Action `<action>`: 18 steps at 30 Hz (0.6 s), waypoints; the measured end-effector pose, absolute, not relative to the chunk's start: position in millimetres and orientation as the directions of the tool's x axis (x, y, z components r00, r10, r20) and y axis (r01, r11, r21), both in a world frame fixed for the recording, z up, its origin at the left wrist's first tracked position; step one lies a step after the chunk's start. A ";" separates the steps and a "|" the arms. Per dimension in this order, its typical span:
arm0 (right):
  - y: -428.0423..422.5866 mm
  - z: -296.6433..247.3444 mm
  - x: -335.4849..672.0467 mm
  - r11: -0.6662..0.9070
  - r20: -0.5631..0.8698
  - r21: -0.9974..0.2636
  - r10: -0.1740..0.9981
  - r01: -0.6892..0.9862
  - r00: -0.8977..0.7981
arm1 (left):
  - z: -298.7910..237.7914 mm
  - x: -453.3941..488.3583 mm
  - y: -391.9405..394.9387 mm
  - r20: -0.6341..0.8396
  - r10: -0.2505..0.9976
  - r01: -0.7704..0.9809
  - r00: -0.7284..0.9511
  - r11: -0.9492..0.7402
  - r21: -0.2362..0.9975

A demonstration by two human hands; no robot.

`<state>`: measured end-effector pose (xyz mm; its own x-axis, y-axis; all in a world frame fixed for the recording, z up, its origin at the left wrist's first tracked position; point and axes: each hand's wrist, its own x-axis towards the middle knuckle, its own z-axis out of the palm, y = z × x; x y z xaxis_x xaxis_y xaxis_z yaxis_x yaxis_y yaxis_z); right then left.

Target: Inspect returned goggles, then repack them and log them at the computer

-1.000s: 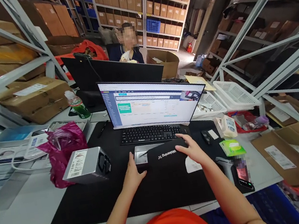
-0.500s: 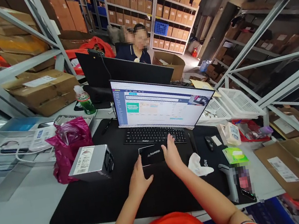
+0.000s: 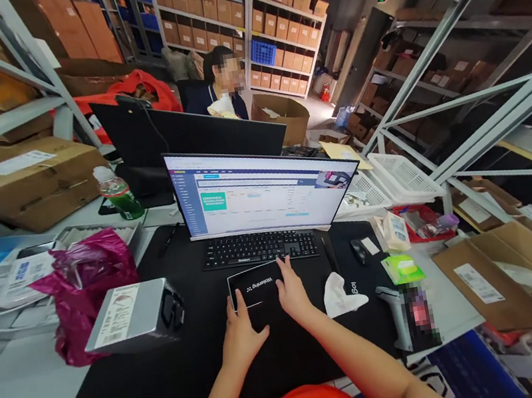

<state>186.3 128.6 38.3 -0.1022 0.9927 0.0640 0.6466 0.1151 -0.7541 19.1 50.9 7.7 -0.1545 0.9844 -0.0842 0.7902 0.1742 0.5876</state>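
A flat black box point(image 3: 254, 287) with white lettering, upside down from my side, lies over the black desk mat point(image 3: 185, 387) in front of the keyboard point(image 3: 258, 247). My left hand point(image 3: 239, 331) grips its left near side, fingers along the edge and thumb held apart. At the right end, my right hand point(image 3: 293, 292) has its fingers over the edge and thumb on the top face. Whether the box touches the mat I cannot tell. To the left stands a silver-grey box point(image 3: 133, 317) with a white label. A crumpled white tissue point(image 3: 342, 294) lies right of my hands.
Beyond the keyboard stands a lit monitor point(image 3: 260, 193). A magenta plastic bag point(image 3: 90, 267) and a green-labelled bottle point(image 3: 118, 194) are at left. On the right are a mouse point(image 3: 358, 252), a handheld scanner point(image 3: 394, 316) and an open carton point(image 3: 492, 284). Another person point(image 3: 222, 85) sits behind the monitors.
The view has swung right, so the desk things appear farther left. The black box's far edge now shows more clearly between my hands. My right fingers have come back from the keyboard onto the box.
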 end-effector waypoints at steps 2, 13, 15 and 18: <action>130.7 36.3 183.4 0.113 0.078 -0.712 0.994 0.693 -0.082 | 9.2 18.2 52.6 -0.109 0.983 0.799 -0.149 0.185 0.572; 148.4 34.2 214.8 0.161 -0.012 -0.313 0.985 0.936 -0.173 | 5.8 10.9 51.8 -0.119 0.988 0.868 -0.103 0.148 0.475; 170.1 39.2 218.7 0.220 -0.111 -0.294 0.959 0.930 -0.262 | 7.9 11.9 51.5 -0.109 0.989 0.874 -0.102 0.141 0.465; 199.1 50.5 212.1 0.324 -0.178 -0.265 0.909 0.908 -0.377 | 10.3 16.5 50.3 -0.080 0.991 0.882 -0.112 0.136 0.451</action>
<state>212.1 199.1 50.5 -0.3765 0.9092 -0.1778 0.9080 0.3242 -0.2653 16.5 50.3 10.3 -0.1118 0.9905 -0.0801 0.8822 0.1360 0.4508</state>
